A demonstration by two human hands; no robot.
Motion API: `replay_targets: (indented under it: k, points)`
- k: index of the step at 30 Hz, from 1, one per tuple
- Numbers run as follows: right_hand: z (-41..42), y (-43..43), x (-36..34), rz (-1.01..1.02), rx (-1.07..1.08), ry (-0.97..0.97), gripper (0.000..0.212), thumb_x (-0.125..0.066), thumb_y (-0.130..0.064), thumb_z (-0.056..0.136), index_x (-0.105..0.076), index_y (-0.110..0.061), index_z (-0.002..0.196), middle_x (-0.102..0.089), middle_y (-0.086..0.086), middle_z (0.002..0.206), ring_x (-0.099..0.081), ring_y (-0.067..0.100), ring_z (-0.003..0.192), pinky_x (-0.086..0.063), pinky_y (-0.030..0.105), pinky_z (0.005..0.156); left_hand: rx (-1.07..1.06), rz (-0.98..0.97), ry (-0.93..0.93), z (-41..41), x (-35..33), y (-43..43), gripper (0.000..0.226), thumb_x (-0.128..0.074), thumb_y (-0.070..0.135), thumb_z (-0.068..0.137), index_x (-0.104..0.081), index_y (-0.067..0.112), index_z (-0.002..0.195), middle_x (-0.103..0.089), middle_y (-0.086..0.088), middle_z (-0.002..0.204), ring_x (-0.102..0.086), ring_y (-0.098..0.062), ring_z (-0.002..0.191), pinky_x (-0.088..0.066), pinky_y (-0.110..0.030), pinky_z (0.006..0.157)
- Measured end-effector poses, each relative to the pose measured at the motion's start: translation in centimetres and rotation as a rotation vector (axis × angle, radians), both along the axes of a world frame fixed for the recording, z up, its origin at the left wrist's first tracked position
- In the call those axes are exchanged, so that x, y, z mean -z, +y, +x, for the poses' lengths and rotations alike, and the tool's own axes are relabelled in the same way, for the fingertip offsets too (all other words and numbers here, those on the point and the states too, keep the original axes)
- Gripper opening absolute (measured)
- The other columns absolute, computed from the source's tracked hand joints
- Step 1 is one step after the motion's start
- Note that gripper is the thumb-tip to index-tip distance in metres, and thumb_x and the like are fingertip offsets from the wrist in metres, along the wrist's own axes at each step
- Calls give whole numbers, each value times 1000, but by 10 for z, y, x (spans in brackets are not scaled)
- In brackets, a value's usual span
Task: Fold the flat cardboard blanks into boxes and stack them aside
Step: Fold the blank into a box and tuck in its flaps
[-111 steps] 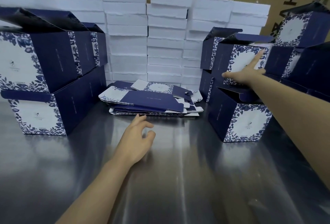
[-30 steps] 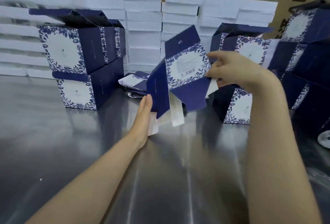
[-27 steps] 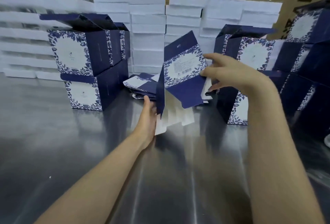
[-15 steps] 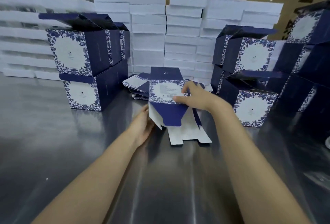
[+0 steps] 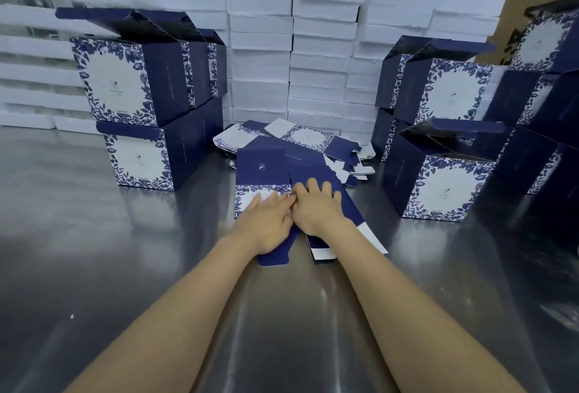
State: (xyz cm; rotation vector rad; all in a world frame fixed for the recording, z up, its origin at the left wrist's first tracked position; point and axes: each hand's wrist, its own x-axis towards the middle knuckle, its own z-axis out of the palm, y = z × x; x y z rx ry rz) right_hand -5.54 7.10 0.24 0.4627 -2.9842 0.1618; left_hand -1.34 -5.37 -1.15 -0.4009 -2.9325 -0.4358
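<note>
Closest to me, two forearms reach across the brushed-steel counter (image 5: pixel 125 267). The left hand (image 5: pixel 266 223) and right hand (image 5: pixel 316 207) sit side by side, touching, palms down and fingers laid out nearly flat. They press on the navy cardboard blank with white floral panels (image 5: pixel 263 167) and grip nothing. That blank lies flat on the counter, with its tabs poking out toward me under the wrists. I read this as the opening of one fold: the blank is being flattened or creased and has not yet been raised into a sleeve. Next I would want fingertips under an edge to pop the walls square, then tuck in the bottom flaps. Just behind lies the loose pile of flat blanks (image 5: pixel 300 138). Finished navy floral boxes (image 5: pixel 138 85) stand stacked to left and right, and white flat cartons (image 5: pixel 260 48) are walled up at the back.
</note>
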Motion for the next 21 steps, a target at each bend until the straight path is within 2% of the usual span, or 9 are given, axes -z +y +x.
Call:
replay_targets:
  k: [2,4,6,8,10,12,17,21]
  points:
    - [-2,3,5,-51,3,31,33,-31,-35,99,-42,-21,127,-36,8,136,-30,32,123,-23,44,103,-79,-56,-89,-5,0,0,52,-14,32,104,-8,22,155,-9,3,162,0,-18,150,6,-40,120]
    - [-2,6,8,-131,30,63,33,-33,-38,98,-45,-24,126,-38,5,131,-32,27,120,-22,40,101,-167,-107,-114,-6,0,3,54,-11,37,104,-6,20,155,-2,2,163,5,-19,149,10,-42,120]
    - [-2,8,10,-141,108,103,40,-32,-38,98,-43,-24,133,-36,6,138,-29,27,126,-20,40,104,-281,-129,-138,-6,0,6,58,-13,44,103,-5,19,155,3,-3,163,8,-23,149,11,-42,119]
    - [-2,13,10,-121,204,24,55,-26,-44,99,-26,-23,150,-18,9,157,-13,28,143,-10,45,114,-392,-110,-167,-6,-1,3,68,-15,53,100,-2,15,155,7,-10,162,10,-25,149,11,-40,119]
    - [-3,22,8,-103,247,-109,66,-19,-54,99,-6,-22,156,5,5,163,8,23,149,5,47,117,-454,-98,-193,-4,-3,-2,76,-15,58,98,-1,10,155,7,-12,162,10,-24,149,10,-40,119]
    - [-5,27,6,-63,242,-167,73,-14,-60,98,1,-19,155,11,4,163,13,19,149,10,47,117,-453,-113,-210,-3,-5,-9,78,-14,61,97,-1,10,154,5,-9,162,10,-21,149,11,-42,119]
    - [-7,34,5,-1,183,-210,78,-11,-67,94,1,-19,155,8,2,163,7,18,150,4,42,119,-420,-154,-211,-1,-5,-12,78,-13,62,96,-3,11,155,2,-8,163,7,-20,149,12,-44,117]
    - [-8,42,8,-16,140,-193,72,-11,-63,96,0,-23,155,8,0,163,8,16,150,5,43,118,-428,-175,-209,-5,-4,-12,78,-11,62,96,-1,11,155,4,-9,162,8,-22,149,14,-48,116]
